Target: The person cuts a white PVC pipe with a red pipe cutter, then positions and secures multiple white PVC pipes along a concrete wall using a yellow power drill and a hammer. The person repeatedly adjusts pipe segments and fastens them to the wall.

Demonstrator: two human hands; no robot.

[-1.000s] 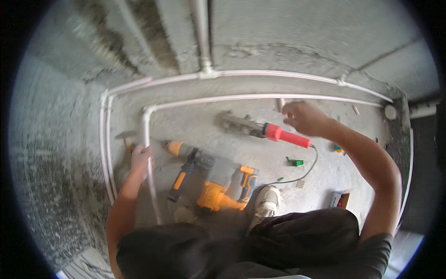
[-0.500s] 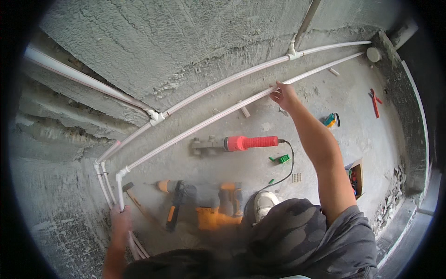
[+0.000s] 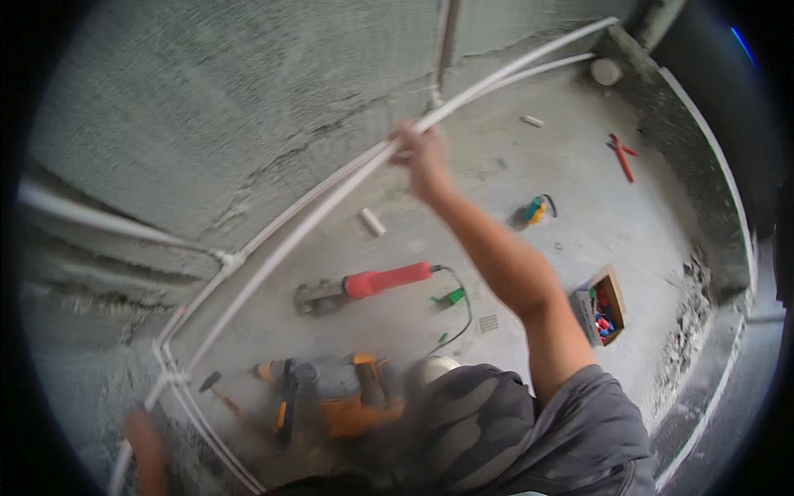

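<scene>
My right hand [image 3: 422,157] is closed around a long white pipe [image 3: 308,221], roughly midway along it. This pipe slants from the lower left to the far right and crosses in front of another white pipe [image 3: 198,298] that runs along the wall. At its near-left end sits a white elbow fitting [image 3: 175,376]. Below the elbow, my left hand [image 3: 145,434], blurred by motion, is wrapped round the short leg of the same pipe. A white tee fitting [image 3: 229,263] joins the wall pipe to a branch in a wall groove.
On the concrete floor lie a red-handled pipe welding tool [image 3: 385,281], an orange-and-black power drill [image 3: 356,413], a hammer [image 3: 217,387], red pliers [image 3: 622,157], a teal-and-yellow tape measure [image 3: 536,211] and pipe offcuts [image 3: 372,221]. A cardboard box [image 3: 616,285] holds small coloured parts. Rubble [image 3: 691,306] lines the right edge.
The view has swung, shifting the floor things left. The held pipe has risen relative to the wall pipe and now overlaps it. Both hands keep their hold.
</scene>
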